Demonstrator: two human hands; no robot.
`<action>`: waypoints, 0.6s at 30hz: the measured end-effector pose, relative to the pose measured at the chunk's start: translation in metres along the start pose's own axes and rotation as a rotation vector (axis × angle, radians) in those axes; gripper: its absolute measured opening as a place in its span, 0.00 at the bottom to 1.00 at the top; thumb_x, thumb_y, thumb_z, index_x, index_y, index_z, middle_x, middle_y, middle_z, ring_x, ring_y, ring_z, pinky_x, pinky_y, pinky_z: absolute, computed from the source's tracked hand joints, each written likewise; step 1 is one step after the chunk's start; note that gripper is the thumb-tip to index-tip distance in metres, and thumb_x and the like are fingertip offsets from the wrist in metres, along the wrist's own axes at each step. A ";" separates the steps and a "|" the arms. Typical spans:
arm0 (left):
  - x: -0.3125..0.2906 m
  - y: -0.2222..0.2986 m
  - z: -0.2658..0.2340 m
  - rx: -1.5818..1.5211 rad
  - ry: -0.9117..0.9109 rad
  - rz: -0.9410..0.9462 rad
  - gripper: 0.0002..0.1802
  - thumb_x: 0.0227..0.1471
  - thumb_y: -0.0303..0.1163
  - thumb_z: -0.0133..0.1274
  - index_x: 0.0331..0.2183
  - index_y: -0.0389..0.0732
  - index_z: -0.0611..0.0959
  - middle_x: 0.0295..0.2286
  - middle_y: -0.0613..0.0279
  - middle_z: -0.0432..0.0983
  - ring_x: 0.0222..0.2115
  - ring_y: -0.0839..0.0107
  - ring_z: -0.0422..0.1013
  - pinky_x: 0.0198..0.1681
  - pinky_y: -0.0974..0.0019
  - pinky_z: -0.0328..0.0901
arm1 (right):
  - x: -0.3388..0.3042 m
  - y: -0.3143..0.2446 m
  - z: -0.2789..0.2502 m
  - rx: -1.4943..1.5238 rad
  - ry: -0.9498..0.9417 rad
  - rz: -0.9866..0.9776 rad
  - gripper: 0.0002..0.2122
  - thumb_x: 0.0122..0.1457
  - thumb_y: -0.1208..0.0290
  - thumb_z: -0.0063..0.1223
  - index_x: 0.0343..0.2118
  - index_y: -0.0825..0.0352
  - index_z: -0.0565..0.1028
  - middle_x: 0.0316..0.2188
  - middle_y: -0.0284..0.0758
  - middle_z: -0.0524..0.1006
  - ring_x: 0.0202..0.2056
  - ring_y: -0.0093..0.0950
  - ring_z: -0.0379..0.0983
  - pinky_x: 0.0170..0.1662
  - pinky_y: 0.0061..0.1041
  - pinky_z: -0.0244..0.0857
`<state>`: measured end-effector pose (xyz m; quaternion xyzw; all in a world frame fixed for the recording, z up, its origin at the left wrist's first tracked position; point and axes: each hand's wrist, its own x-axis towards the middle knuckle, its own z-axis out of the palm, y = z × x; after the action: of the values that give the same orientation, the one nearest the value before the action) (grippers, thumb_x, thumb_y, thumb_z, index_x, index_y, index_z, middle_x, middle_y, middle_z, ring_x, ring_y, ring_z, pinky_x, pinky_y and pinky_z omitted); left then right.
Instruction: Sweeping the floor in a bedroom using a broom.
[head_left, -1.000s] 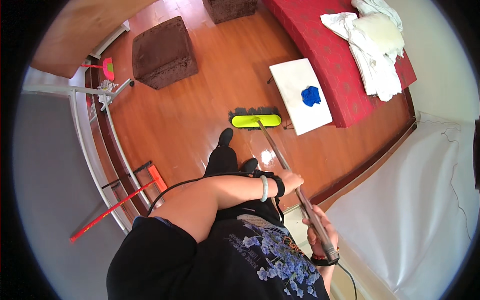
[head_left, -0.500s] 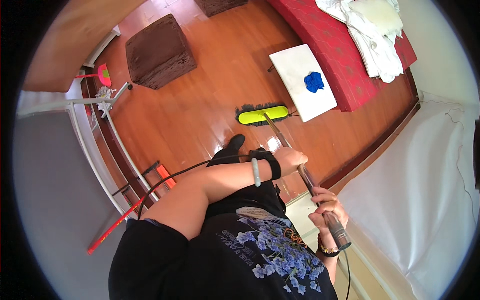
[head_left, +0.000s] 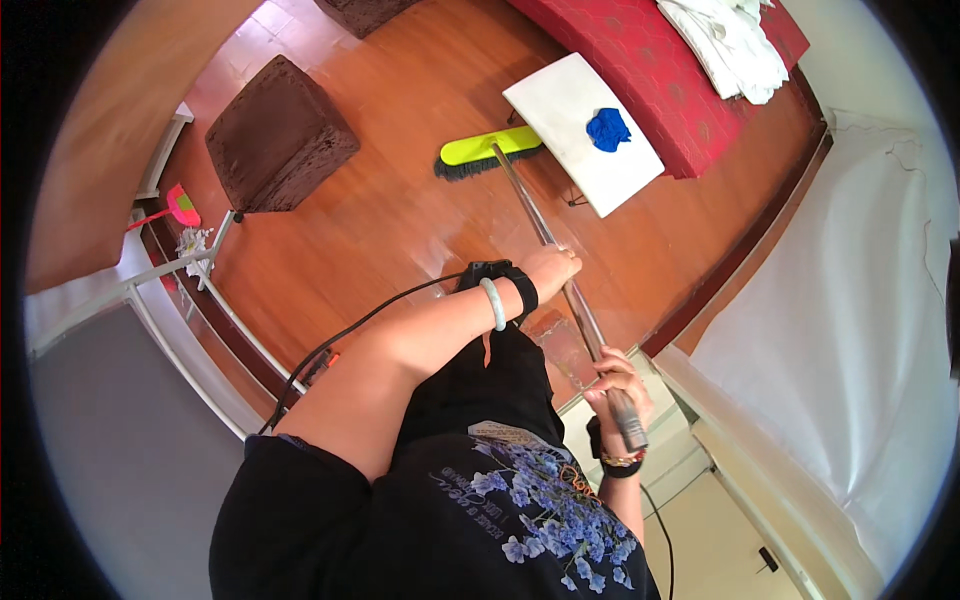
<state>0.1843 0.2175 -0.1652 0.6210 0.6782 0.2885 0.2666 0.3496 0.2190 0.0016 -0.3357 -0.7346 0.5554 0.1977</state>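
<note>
I hold a broom with a lime-green head [head_left: 480,148] and dark bristles, its head on the wooden floor with its right end beside or just under the white table. A metallic handle [head_left: 583,315] slants from the head down toward my body. Partway along it, my left hand [head_left: 553,270] is closed round the handle, with a pale bangle and black strap on that wrist. Nearer the top end, my right hand [head_left: 624,385] wraps the handle, thumb and fingers curled. The bristles' far side is hidden.
The low white folding table [head_left: 600,178] bears a crumpled blue cloth [head_left: 608,130]. Behind it stands a red bed base [head_left: 640,75] with white bedding [head_left: 735,55]. At left are a brown plush stool [head_left: 280,135], a pink-and-green dustpan [head_left: 183,206] and a white metal frame [head_left: 245,325].
The broom head has moved forward and left, reaching the white table's edge. Both hands moved with the handle, still gripping it. The whole view has shifted a little.
</note>
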 end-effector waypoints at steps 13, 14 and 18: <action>-0.021 0.076 0.034 -0.128 -0.006 0.042 0.05 0.36 0.30 0.44 0.15 0.41 0.69 0.14 0.57 0.65 0.20 0.59 0.66 0.22 0.61 0.60 | -0.051 -0.031 -0.039 0.014 0.195 0.023 0.12 0.39 0.65 0.56 0.18 0.66 0.65 0.18 0.34 0.66 0.29 0.30 0.63 0.40 0.34 0.55; -0.022 0.082 0.033 -0.151 -0.025 0.048 0.05 0.36 0.31 0.44 0.15 0.41 0.69 0.14 0.57 0.65 0.20 0.59 0.65 0.21 0.61 0.60 | -0.054 -0.034 -0.043 0.013 0.200 0.017 0.13 0.39 0.64 0.56 0.18 0.66 0.65 0.19 0.34 0.66 0.30 0.32 0.63 0.38 0.33 0.56; -0.024 0.093 0.019 -0.158 -0.085 0.061 0.05 0.35 0.32 0.46 0.15 0.43 0.69 0.14 0.59 0.65 0.20 0.60 0.65 0.21 0.61 0.59 | -0.056 -0.042 -0.048 0.027 0.190 0.009 0.13 0.37 0.65 0.57 0.17 0.67 0.65 0.19 0.35 0.67 0.31 0.34 0.64 0.37 0.33 0.57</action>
<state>0.2642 0.2003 -0.1106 0.6300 0.6222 0.3224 0.3345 0.4093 0.2057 0.0605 -0.3874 -0.7034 0.5320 0.2684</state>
